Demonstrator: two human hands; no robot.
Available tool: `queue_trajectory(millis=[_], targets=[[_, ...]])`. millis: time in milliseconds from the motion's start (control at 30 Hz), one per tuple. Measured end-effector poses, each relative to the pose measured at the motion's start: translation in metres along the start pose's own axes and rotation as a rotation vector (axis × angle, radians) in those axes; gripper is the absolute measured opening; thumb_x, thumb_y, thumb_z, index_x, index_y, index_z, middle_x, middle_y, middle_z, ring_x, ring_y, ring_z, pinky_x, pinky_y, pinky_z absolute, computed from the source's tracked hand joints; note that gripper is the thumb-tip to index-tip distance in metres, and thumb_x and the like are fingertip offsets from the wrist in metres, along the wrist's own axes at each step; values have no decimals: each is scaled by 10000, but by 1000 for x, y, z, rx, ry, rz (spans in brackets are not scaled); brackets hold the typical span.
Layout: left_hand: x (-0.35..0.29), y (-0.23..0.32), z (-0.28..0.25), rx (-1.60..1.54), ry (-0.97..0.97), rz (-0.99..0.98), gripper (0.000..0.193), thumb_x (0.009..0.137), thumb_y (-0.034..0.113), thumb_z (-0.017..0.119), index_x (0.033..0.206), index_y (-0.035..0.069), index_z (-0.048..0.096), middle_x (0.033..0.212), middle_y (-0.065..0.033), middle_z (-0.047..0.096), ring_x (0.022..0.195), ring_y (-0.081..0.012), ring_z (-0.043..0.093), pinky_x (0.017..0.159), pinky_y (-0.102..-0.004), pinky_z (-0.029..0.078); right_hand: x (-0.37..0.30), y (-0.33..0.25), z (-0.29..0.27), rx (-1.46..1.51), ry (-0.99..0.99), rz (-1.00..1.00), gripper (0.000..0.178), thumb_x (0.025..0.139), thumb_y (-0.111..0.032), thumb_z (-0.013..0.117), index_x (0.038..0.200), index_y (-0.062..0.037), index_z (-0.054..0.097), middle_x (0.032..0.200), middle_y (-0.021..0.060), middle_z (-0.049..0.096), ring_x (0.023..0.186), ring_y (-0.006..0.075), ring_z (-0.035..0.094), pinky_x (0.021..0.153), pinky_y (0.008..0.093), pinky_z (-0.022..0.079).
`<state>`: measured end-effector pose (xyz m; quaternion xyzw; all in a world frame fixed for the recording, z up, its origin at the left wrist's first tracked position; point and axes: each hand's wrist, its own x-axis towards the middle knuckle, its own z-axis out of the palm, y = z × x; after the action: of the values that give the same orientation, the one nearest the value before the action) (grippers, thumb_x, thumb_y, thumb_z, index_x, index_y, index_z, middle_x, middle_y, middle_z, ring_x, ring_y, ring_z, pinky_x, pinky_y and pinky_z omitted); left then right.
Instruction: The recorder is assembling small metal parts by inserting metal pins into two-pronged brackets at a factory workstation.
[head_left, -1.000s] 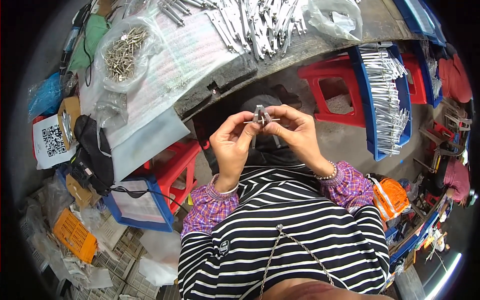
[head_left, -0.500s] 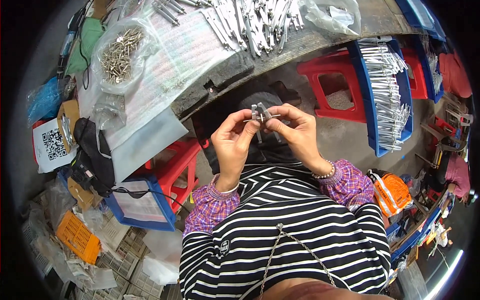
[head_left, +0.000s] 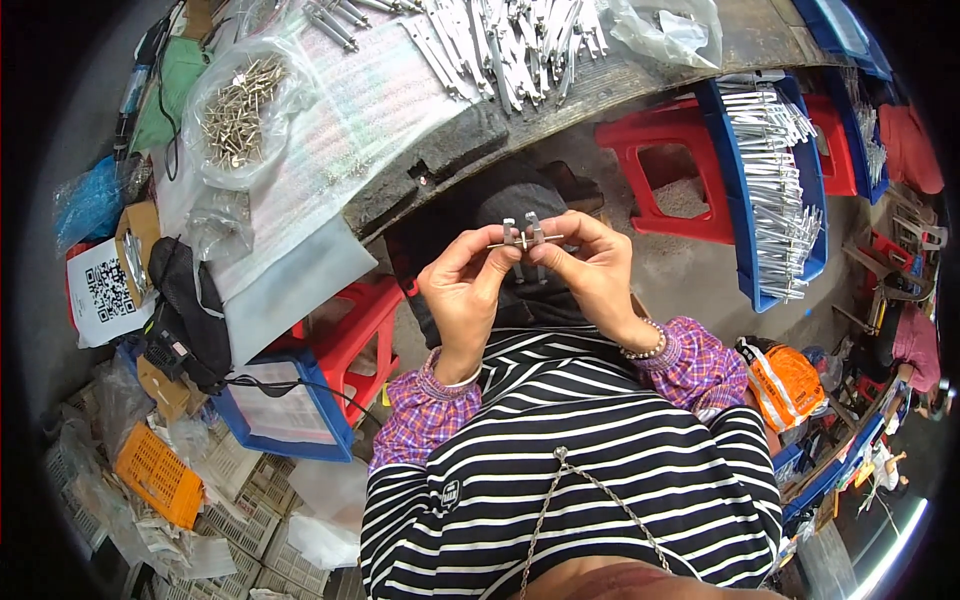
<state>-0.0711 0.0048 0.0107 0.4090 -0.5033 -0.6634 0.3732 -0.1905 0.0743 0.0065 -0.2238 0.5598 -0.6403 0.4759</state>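
Note:
In front of my chest, both hands pinch a small grey metal assembly [head_left: 533, 226]. It looks like two narrow upright bars, side by side, with a thin pin running crosswise through or against them. My left hand [head_left: 463, 285] is closed on the left bar between thumb and index finger. On the other side, my right hand [head_left: 596, 272] grips the right bar the same way, and one pin end sticks out by its fingers. The lower parts of the bars show below the fingertips. How the pin sits between the bars is too small to tell.
Ahead, the worktable [head_left: 330, 190] carries a plastic bag of brass-coloured screws or pins [head_left: 240, 115] and a pile of silver metal bars [head_left: 510, 45]. To the right, a blue bin [head_left: 770, 190] full of metal bars rests beside a red stool [head_left: 665, 175]. A blue tray [head_left: 280, 405] lies at left.
The two bars now stand more upright and closer to parallel between my fingertips. Both hands stay in nearly the same place.

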Motion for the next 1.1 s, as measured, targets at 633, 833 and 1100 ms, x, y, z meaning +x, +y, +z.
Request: queue_trajectory(millis=[633,833,1100], targets=[[4,4,-5,-1,-95,-28,164,803,-24,638,963,-49,619,840,-52,642,740,-90,605,649,-191,489,4,-2,3,110,-20,80,172,784,-35,672,933,30,616,847,67,644,742,99,610,678,230,503],[4,5,-12,-90,-108,-72,145,802,-35,621,945,-56,622,822,-59,642,723,-93,602,640,-202,486,8,4,-8,14,-71,-28,144,757,43,610,900,30,598,874,63,638,813,133,611,736,247,485],[-4,22,-16,-60,-243,-168,146,786,-36,632,928,-70,620,812,-73,641,716,-95,602,646,-210,487,46,-21,-15,-67,-9,-158,488,733,56,671,1178,-6,481,1115,91,541,1040,174,533,873,295,489]])
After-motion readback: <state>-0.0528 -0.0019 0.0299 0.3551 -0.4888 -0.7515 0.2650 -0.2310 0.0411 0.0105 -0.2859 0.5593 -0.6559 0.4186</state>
